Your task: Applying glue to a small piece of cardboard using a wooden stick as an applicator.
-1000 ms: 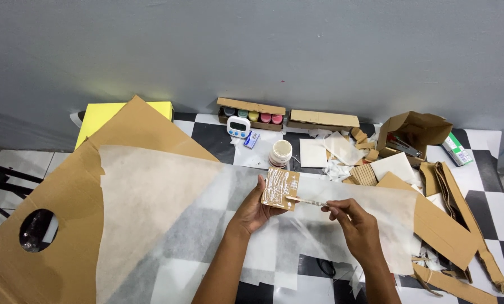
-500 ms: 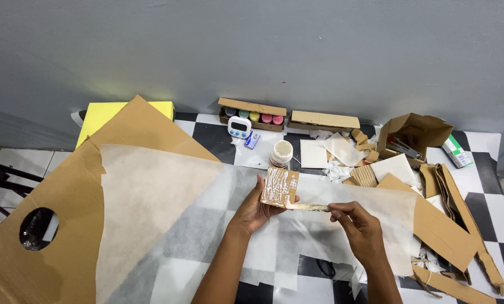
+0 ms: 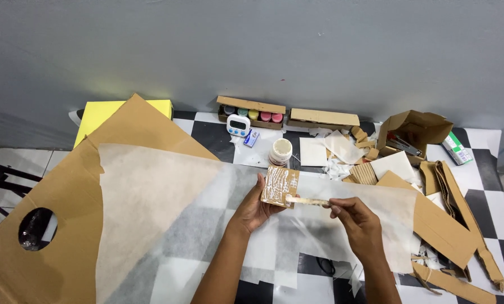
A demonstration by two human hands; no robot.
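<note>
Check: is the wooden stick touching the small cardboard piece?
Touching. The head view shows the stick tip resting on the glue-smeared cardboard piece, lower right edge, no gap.

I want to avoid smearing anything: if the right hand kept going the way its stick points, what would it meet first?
The right hand points its stick leftward, so it would first meet the cardboard piece held by the left hand; the stick's tip already seems to touch it.

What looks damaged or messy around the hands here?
Torn paper and cardboard scraps lie scattered right of the white jar. The left hand holds a small cardboard piece streaked unevenly with white paste; the right hand holds a flat stick against it.
</note>
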